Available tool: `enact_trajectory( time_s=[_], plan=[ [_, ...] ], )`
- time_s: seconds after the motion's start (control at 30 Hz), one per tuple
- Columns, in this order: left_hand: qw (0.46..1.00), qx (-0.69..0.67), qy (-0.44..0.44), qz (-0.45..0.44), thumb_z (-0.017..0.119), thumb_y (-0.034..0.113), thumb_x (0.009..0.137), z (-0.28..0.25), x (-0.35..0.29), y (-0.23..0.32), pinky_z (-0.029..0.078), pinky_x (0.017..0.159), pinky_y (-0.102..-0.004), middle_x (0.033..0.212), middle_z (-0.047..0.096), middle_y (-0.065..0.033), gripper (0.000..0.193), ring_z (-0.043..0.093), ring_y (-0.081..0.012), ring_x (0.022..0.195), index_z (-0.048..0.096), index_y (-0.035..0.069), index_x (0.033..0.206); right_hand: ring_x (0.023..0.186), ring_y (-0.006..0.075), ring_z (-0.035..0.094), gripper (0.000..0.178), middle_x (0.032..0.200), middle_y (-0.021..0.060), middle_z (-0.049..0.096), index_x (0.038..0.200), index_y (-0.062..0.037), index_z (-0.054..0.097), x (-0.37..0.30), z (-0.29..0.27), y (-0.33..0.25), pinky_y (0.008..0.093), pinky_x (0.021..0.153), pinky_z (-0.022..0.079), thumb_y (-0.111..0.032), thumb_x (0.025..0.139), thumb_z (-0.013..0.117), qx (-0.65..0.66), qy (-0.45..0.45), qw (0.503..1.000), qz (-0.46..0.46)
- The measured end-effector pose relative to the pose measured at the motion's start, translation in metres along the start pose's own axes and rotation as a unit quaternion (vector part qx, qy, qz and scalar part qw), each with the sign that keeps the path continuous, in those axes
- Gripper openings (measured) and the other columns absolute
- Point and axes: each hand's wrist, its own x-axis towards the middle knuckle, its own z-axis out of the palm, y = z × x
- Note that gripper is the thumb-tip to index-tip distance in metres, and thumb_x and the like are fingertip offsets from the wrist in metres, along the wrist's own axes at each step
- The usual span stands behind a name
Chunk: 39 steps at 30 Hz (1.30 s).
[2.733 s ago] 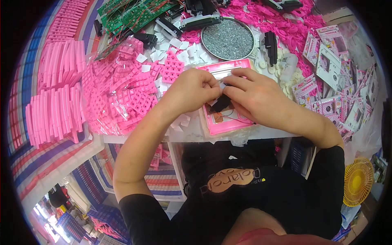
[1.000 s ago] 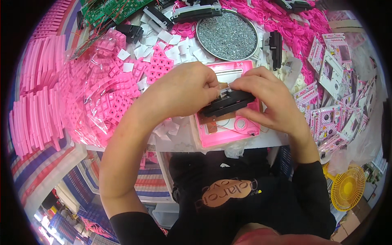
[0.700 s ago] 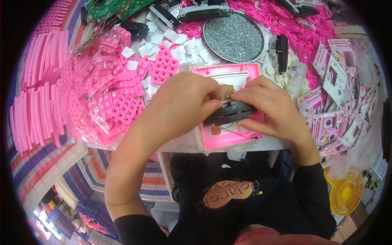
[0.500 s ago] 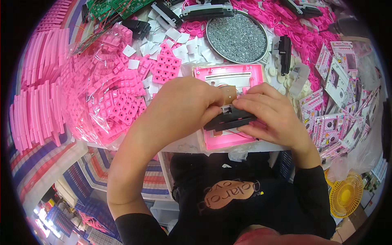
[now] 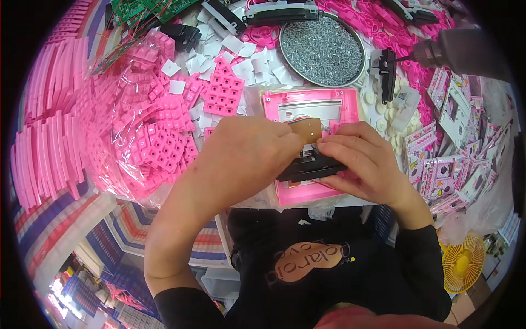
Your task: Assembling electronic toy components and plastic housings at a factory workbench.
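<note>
An open pink plastic case point(image 5: 353, 101) lies in front of me, with a white panel and thin wires inside. Over its near half is a long black plastic mechanism point(image 5: 315, 169) with a metal piece on it. A small brown circuit board point(image 5: 308, 130) stands tilted just behind that mechanism. My left hand point(image 5: 249, 151) is closed at the mechanism's left end, beside the board; what its fingertips pinch is hidden. My right hand point(image 5: 364, 159) grips the right end of the mechanism, fingers on top and thumb below.
Behind the case stands a round tray point(image 5: 323, 52) of small screws. Pink keypads point(image 5: 164, 145) in a clear bag and stacked pink strips point(image 5: 46, 159) lie left. Printed panels point(image 5: 446, 172) crowd the right, near a dark power screwdriver point(image 5: 457, 55) and another black mechanism point(image 5: 387, 77).
My left hand has turned slightly, its fingers now covering more of the mechanism's left end. More of the brown board shows. The power screwdriver appears farther into view at the upper right.
</note>
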Motion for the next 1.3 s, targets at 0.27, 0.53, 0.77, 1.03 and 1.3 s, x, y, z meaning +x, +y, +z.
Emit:
enact_trajectory(
  time_s=[0.27, 0.53, 0.77, 1.03, 1.3],
  plan=[
    [1.000, -0.004, -0.003, 0.004, 0.073, 0.011, 0.081, 0.003, -0.002, -0.005, 0.049, 0.059, -0.0400, 0.078, 0.064, -0.0060, 0.012, 0.065, -0.0288, 0.071, 0.068, 0.008, 0.092, 0.100, 0.0370, 0.063, 0.057, 0.112, 0.0154, 0.069, 0.121, -0.0005, 0.065, 0.000, 0.001, 0.000, 0.0425, 0.084, 0.057, -0.017, 0.071, 0.086, 0.002, 0.003, 1.000, -0.004],
    [0.999, -0.047, 0.016, 0.017, 0.073, 0.010, 0.083, 0.011, -0.002, -0.014, 0.050, 0.062, -0.0394, 0.081, 0.067, -0.0077, 0.009, 0.066, -0.0301, 0.072, 0.069, 0.008, 0.091, 0.095, 0.0360, 0.064, 0.056, 0.108, 0.0168, 0.068, 0.118, 0.0037, 0.065, 0.003, 0.000, -0.001, 0.0420, 0.080, 0.056, -0.013, 0.069, 0.086, 0.002, 0.011, 1.000, -0.028],
    [0.996, -0.084, -0.004, -0.009, 0.073, 0.010, 0.083, 0.013, -0.003, -0.018, 0.052, 0.064, -0.0377, 0.082, 0.069, -0.0094, 0.010, 0.068, -0.0304, 0.073, 0.071, 0.007, 0.092, 0.095, 0.0362, 0.063, 0.057, 0.107, 0.0160, 0.069, 0.118, 0.0031, 0.065, 0.005, -0.004, -0.002, 0.0414, 0.078, 0.056, -0.015, 0.069, 0.086, 0.011, 0.006, 1.000, -0.025],
    [0.999, -0.039, -0.004, 0.004, 0.074, 0.010, 0.083, 0.010, -0.002, -0.013, 0.053, 0.066, -0.0369, 0.086, 0.071, -0.0087, 0.011, 0.069, -0.0294, 0.076, 0.072, 0.007, 0.093, 0.098, 0.0350, 0.063, 0.057, 0.112, 0.0152, 0.068, 0.120, 0.0018, 0.065, 0.002, -0.020, -0.006, 0.0432, 0.084, 0.054, -0.022, 0.072, 0.085, -0.016, 0.020, 1.000, -0.010],
    [1.000, -0.018, -0.009, 0.013, 0.076, 0.012, 0.083, 0.005, -0.003, -0.008, 0.054, 0.068, -0.0378, 0.089, 0.073, -0.0087, 0.014, 0.070, -0.0295, 0.079, 0.073, 0.007, 0.095, 0.120, 0.0320, 0.061, 0.034, 0.126, 0.0193, 0.064, 0.126, 0.0025, 0.061, -0.025, -0.163, 0.074, 0.0431, 0.098, 0.051, -0.010, 0.094, 0.059, 0.119, 0.498, 0.856, -0.072]
  ],
)
